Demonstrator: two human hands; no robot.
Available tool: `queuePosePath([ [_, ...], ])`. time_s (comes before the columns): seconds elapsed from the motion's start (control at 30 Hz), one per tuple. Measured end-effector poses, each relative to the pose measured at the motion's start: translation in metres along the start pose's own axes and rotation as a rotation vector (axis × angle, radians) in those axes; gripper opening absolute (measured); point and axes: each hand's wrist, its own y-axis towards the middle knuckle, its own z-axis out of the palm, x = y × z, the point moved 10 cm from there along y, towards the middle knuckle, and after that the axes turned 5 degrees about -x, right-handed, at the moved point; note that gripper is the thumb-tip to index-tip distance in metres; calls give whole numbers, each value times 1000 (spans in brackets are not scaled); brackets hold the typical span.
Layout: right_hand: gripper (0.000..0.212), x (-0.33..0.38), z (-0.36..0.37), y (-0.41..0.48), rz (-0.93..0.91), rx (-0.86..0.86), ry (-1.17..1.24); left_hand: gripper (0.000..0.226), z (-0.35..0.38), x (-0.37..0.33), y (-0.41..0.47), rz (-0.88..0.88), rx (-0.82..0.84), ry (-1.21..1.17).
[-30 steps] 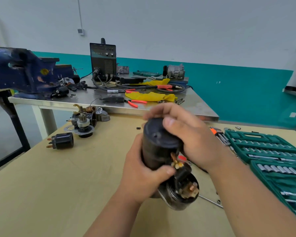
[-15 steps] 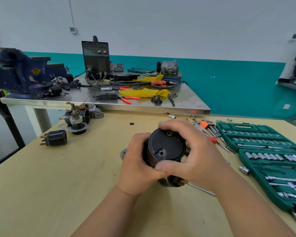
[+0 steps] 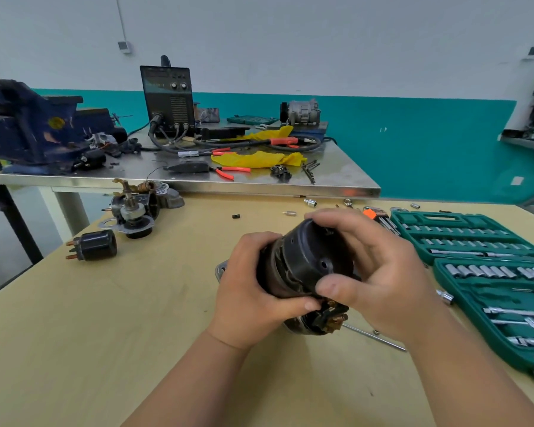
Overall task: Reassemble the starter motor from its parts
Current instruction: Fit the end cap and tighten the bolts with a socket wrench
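Motor [image 3: 279,274] held low over the desk [image 3: 105,334], in front of me; whether it touched the top I could not tell. My left grip [image 3: 247,291] was wrapped round its dark body. My right grip [image 3: 379,272] clasped the black end cap [image 3: 315,257]. It looked heavy, rigid and possibly greasy, so I judged the body the safest hold, clear of the delicate-looking copper terminals [image 3: 333,318] at the near end. No brand or label was readable.
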Motion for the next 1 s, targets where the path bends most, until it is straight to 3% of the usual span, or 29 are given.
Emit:
queuePosePath([
  [0.17,56,17,5,-1,-129,-32,-202,68,2,4,-3,-26,-10,-84],
  [0.4,61,28,8,-7,-205,-134,-271,65,-3,0,-3,-7,-49,-49],
  [1.0,55,13,6,-11,-24,-170,-196,67,-2,1,-3,-18,-15,-86],
])
